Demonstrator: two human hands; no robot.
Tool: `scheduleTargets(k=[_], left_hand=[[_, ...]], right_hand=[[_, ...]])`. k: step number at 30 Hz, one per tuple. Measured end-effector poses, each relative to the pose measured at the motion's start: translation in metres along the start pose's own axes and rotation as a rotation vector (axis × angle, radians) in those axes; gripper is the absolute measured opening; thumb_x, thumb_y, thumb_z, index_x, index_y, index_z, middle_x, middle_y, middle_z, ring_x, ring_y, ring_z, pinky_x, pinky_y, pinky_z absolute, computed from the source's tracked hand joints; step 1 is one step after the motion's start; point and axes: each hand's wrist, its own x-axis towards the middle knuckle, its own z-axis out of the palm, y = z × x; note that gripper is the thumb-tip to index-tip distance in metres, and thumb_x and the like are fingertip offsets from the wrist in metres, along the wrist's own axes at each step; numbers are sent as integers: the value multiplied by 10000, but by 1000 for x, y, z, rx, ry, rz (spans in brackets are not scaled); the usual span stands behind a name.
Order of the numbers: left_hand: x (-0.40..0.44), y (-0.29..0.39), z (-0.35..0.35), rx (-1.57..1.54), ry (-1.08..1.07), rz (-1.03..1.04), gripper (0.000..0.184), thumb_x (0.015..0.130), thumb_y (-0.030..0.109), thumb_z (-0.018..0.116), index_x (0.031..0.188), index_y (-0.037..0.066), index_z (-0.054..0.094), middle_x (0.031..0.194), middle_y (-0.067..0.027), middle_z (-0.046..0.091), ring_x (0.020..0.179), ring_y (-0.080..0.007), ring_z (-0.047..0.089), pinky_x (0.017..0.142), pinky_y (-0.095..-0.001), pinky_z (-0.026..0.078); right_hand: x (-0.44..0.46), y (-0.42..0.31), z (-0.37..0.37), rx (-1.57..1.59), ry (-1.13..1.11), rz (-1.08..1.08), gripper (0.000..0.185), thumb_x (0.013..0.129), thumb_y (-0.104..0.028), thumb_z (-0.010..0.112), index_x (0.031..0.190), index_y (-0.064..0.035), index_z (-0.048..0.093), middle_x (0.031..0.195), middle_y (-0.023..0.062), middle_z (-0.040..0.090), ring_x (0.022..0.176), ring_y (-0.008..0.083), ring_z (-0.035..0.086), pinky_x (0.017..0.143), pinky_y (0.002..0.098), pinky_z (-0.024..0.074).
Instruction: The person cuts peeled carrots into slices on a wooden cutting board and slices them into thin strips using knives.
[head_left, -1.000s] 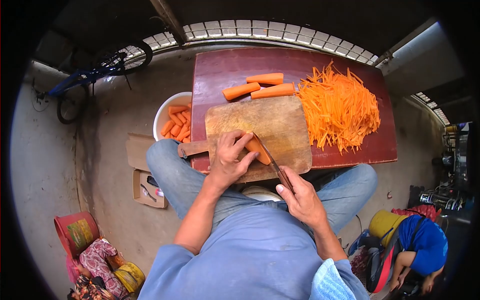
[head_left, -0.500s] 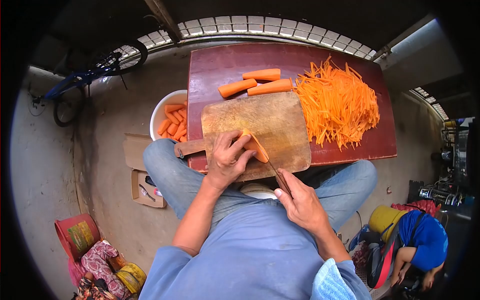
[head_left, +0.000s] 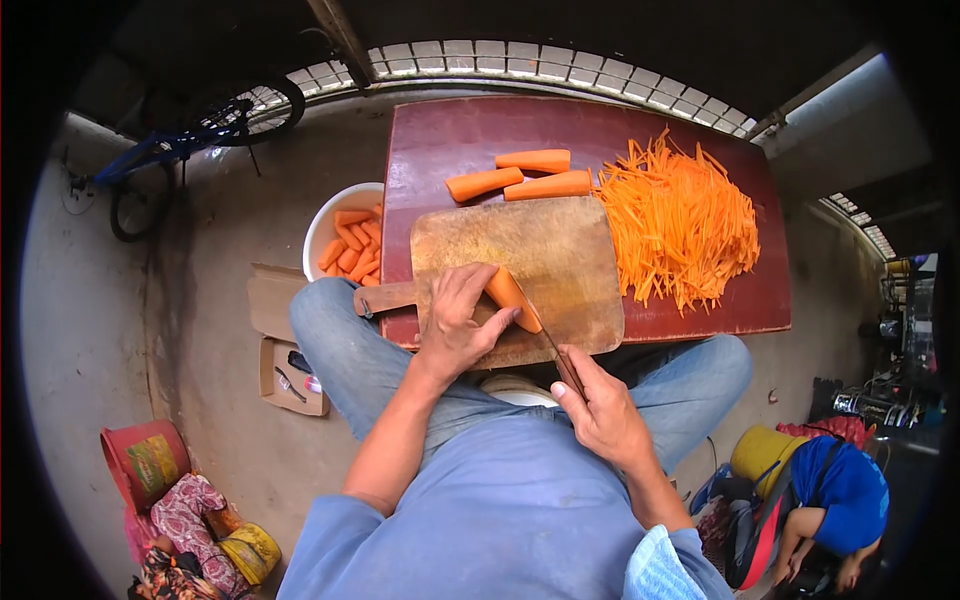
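Observation:
On the wooden cutting board [head_left: 570, 240], my left hand [head_left: 458, 318] grips a peeled carrot piece [head_left: 512, 298] that lies at a slant. My right hand [head_left: 598, 400] is closed around the handle of a knife [head_left: 560, 358], whose blade lies along the carrot's right side, mostly seen edge-on. Three peeled carrots [head_left: 548, 186] rest on the red table [head_left: 440, 130] beyond the board. To the board's right spreads a large heap of thin carrot strips [head_left: 685, 225].
Left of the table stands a white tub [head_left: 318, 235] of carrots. An opened cardboard box [head_left: 275, 375] lies on the floor. Seated people [head_left: 838, 495] are at the lower right and lower left, near buckets [head_left: 145, 462]. A bicycle [head_left: 180, 148] stands at upper left.
The view has shifted slightly. The knife blade, which was farther up along the carrot, now sits lower at its right edge. My left hand still holds the carrot.

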Motion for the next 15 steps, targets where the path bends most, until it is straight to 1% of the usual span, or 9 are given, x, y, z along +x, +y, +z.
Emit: scheduleTargets(k=[2, 4, 7, 10, 11, 14, 15], left_hand=[[1, 2, -1, 44, -5, -4, 689, 790, 177, 992, 1398, -3, 722, 1341, -200, 738, 1242, -392, 680, 1083, -477, 526], [1, 0, -1, 5, -19, 6, 687, 792, 189, 993, 1395, -3, 724, 1341, -194, 738, 1252, -388, 675, 1100, -483, 504], [1, -7, -5, -56, -55, -3, 689, 794, 193, 990, 1399, -1, 725, 1344, -187, 738, 1268, -378, 668, 1117, -481, 476], [1, -8, -8, -92, -65, -23, 689, 799, 188, 982, 1410, 3, 725, 1342, -183, 737, 1276, -370, 663, 1123, -476, 457], [1, -8, -8, -99, -63, -28, 688, 801, 185, 979, 1414, 5, 724, 1340, -181, 737, 1277, -369, 662, 1125, -474, 453], [0, -8, -7, -116, -60, -41, 692, 807, 192, 969, 1426, 5, 722, 1338, -179, 733, 1280, -369, 656, 1133, -472, 446], [0, -9, -7, -116, -59, -41, 699, 809, 195, 963, 1434, 2, 718, 1341, -179, 728, 1284, -372, 649, 1138, -472, 443]], right_hand=[[0, 2, 1, 8, -5, 13, 532, 1102, -177, 710, 1549, 54, 541, 1320, 336, 732, 1223, 526, 723, 992, 514, 599], [-1, 9, 3, 31, -4, 27, 542, 1101, -172, 710, 1553, 71, 536, 1317, 335, 736, 1222, 504, 744, 1007, 499, 597], [-1, 23, 3, 182, -1, 87, 529, 1113, -176, 710, 1556, 70, 557, 1160, 218, 784, 965, 330, 799, 829, 407, 622], [1, 24, -8, 529, -35, 306, 493, 1132, -188, 704, 1550, 44, 586, 979, 52, 712, 732, 119, 658, 626, 278, 532], [3, 25, -7, 576, -19, 274, 460, 1142, -192, 699, 1537, 26, 608, 895, -36, 618, 642, 21, 526, 531, 210, 413], [5, 30, -8, 547, -30, 248, 382, 1136, -226, 708, 1409, 29, 624, 913, -6, 653, 621, 43, 571, 508, 215, 437], [5, 31, -7, 539, -27, 236, 384, 1134, -243, 712, 1397, 23, 625, 925, -1, 656, 626, 46, 577, 509, 215, 440]])
